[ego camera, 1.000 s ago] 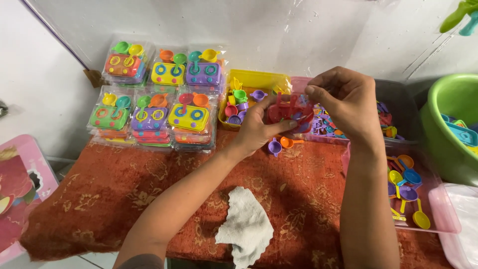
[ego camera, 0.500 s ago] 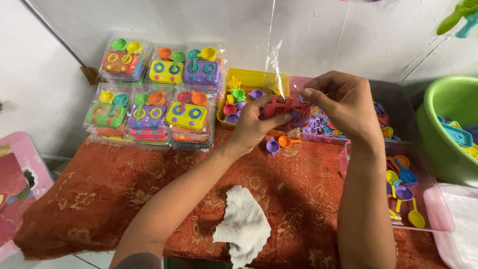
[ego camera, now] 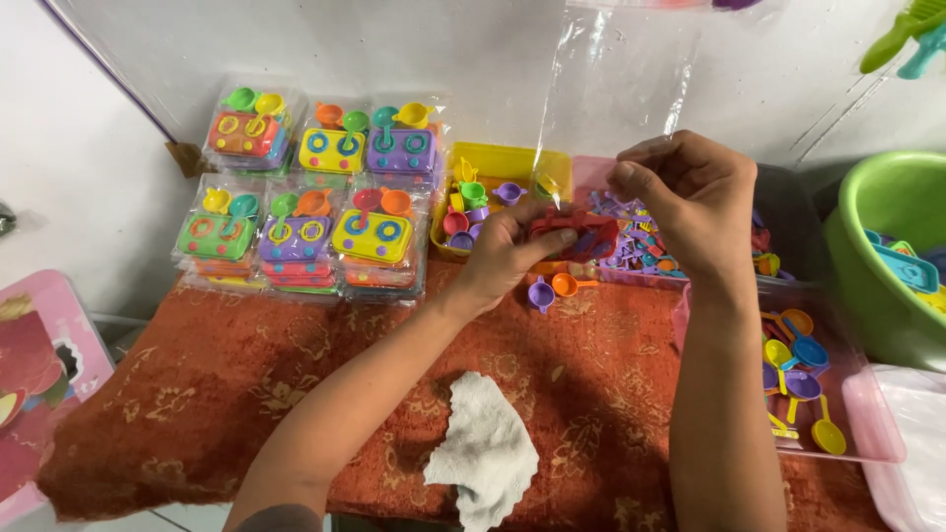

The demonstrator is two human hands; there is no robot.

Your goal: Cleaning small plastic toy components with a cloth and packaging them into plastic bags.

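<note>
Left hand (ego camera: 507, 251): fingers curled round a red toy stove (ego camera: 576, 236), thumb on its near edge, holding it above the far part of the cloth.
Right hand (ego camera: 690, 197): fingertips pinched narrow on the edge of a clear plastic bag (ego camera: 616, 94), just right of the stove.
Red toy stove: flat piece with its long axis left to right, one end in the left hand, the other pointing right toward the right hand; it sits at the bag's lower end, and whether it is partly inside I cannot tell.
Clear plastic bag: long axis upright, rising from the hands toward the far wall.
Loose toys: a purple cup (ego camera: 540, 294) and an orange ladle (ego camera: 567, 286) lie on the rust-red cloth (ego camera: 246, 394) just near of the stove.
Left, far: packed toy stove sets (ego camera: 310, 197) in two rows.
Behind the hands: yellow tray (ego camera: 512, 163) of small cups.
Right: pink tray (ego camera: 867, 414) of spoons, green basin (ego camera: 877, 197).
Near: crumpled white rag (ego camera: 483, 453).
</note>
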